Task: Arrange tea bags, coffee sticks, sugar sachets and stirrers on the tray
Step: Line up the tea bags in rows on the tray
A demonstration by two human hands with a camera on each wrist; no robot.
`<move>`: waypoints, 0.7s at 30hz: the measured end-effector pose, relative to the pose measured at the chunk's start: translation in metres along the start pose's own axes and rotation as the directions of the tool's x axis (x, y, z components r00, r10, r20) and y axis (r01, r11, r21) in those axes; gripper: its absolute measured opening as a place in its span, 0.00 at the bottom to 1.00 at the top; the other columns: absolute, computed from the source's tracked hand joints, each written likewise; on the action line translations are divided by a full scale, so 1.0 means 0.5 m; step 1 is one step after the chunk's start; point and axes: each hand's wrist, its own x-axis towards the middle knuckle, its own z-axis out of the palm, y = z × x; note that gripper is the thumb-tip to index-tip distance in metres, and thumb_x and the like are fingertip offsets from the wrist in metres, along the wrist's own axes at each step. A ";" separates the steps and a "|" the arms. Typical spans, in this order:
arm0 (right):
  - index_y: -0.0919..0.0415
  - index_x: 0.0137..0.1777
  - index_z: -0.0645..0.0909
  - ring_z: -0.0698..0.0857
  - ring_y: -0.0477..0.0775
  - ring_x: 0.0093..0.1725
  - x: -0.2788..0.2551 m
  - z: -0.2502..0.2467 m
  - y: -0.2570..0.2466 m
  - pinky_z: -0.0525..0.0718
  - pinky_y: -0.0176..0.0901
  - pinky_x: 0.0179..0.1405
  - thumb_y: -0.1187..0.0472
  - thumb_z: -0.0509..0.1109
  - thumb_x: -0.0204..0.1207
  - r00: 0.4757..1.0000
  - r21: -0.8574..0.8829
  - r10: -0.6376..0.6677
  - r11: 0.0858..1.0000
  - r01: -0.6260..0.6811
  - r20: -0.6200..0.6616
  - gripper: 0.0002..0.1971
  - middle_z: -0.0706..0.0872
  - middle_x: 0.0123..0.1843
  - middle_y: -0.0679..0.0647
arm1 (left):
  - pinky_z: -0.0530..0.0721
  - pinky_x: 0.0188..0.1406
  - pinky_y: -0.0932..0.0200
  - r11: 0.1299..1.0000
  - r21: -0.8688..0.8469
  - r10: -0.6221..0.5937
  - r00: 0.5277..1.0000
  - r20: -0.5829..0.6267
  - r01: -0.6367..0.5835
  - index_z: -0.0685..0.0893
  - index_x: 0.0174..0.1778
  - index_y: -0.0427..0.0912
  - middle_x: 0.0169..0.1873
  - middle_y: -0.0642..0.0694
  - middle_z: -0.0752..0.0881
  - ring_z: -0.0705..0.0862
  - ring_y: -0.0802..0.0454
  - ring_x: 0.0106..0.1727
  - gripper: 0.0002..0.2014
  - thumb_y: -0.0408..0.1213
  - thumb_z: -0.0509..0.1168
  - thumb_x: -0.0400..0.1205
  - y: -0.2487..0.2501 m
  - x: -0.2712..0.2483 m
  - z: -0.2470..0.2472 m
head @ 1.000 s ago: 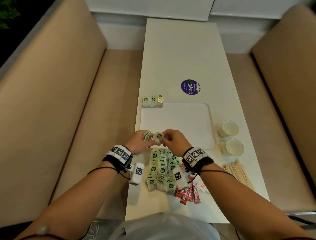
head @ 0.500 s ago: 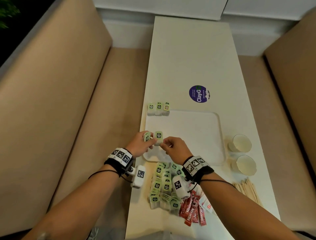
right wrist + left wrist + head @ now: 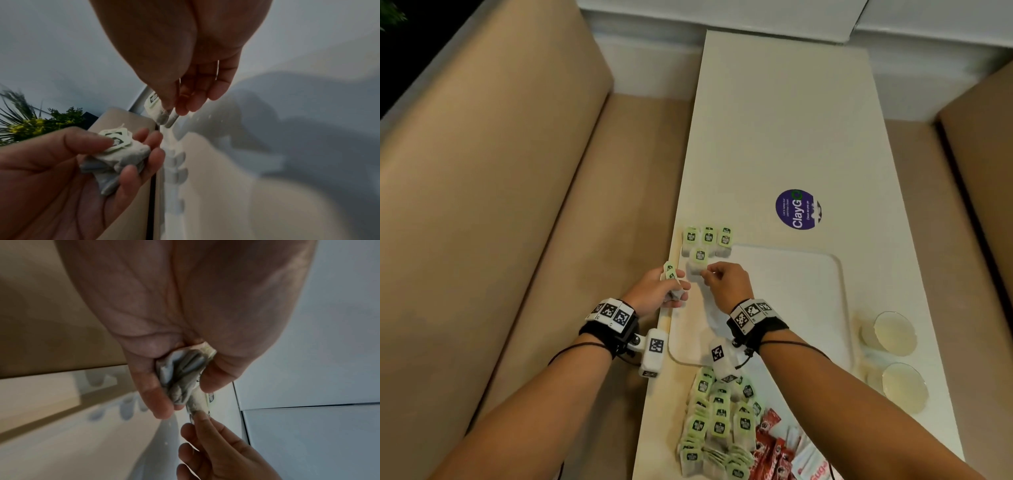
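Note:
A white tray (image 3: 784,291) lies on the long table. Three green-tagged tea bags (image 3: 707,236) stand in a row along its far left edge. My right hand (image 3: 705,274) pinches another tea bag (image 3: 697,262) just in front of that row; the right wrist view shows that pinched tea bag (image 3: 159,112) low over the tray's corner. My left hand (image 3: 671,286) hovers at the tray's left edge and grips a small bunch of tea bags (image 3: 183,378), their tags (image 3: 669,269) sticking up. A heap of tea bags (image 3: 717,425), red coffee sticks (image 3: 770,448) and sugar sachets (image 3: 813,466) lies near me.
Two paper cups (image 3: 893,329) stand right of the tray. A purple round sticker (image 3: 796,209) is on the table beyond the tray. Beige bench seats (image 3: 517,205) flank the narrow table on both sides. A plant (image 3: 30,120) shows in the right wrist view.
Both hands have moved forward from the tray's near edge to its far left corner. The right hand's tea bag now sits just before the row of three.

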 end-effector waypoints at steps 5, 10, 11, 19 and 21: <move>0.56 0.58 0.91 0.89 0.56 0.52 0.042 0.023 -0.026 0.86 0.50 0.59 0.51 0.70 0.83 0.999 -0.033 0.029 0.999 -0.028 0.024 0.13 0.93 0.51 0.55 | 0.85 0.34 0.59 0.996 -0.085 0.004 1.000 0.029 -0.002 0.77 0.60 0.36 0.49 0.37 0.85 0.84 0.41 0.44 0.12 0.23 0.53 0.86 -0.002 0.033 -0.008; 0.54 0.45 0.91 0.89 0.54 0.45 0.059 0.029 -0.039 0.88 0.50 0.50 0.52 0.70 0.82 0.999 -0.066 0.045 0.997 -0.044 0.016 0.10 0.93 0.41 0.51 | 0.86 0.39 0.61 0.999 -0.043 -0.005 1.000 0.023 0.006 0.81 0.58 0.37 0.48 0.38 0.83 0.85 0.45 0.44 0.12 0.26 0.53 0.88 -0.014 0.052 -0.018; 0.53 0.44 0.91 0.89 0.54 0.44 0.061 0.030 -0.040 0.88 0.49 0.49 0.51 0.70 0.82 0.998 -0.071 0.061 0.996 -0.060 0.015 0.11 0.92 0.40 0.49 | 0.87 0.39 0.61 1.000 -0.021 -0.003 1.000 0.012 0.003 0.82 0.59 0.37 0.48 0.37 0.84 0.85 0.45 0.45 0.12 0.27 0.53 0.88 -0.016 0.054 -0.020; 0.53 0.44 0.90 0.88 0.53 0.43 0.066 0.029 -0.051 0.88 0.47 0.47 0.47 0.68 0.83 0.993 -0.129 0.114 0.985 -0.112 0.008 0.14 0.92 0.39 0.47 | 0.86 0.37 0.61 0.999 0.034 0.011 1.000 -0.017 -0.010 0.84 0.60 0.42 0.48 0.36 0.87 0.86 0.44 0.48 0.10 0.30 0.58 0.89 -0.021 0.063 -0.022; 0.53 0.42 0.90 0.88 0.54 0.43 0.065 0.027 -0.054 0.87 0.48 0.47 0.47 0.68 0.83 0.993 -0.148 0.119 0.982 -0.118 0.003 0.15 0.91 0.38 0.47 | 0.86 0.34 0.63 0.998 0.051 0.034 0.999 -0.034 -0.032 0.84 0.58 0.41 0.47 0.39 0.89 0.89 0.46 0.46 0.08 0.30 0.60 0.89 -0.020 0.062 -0.021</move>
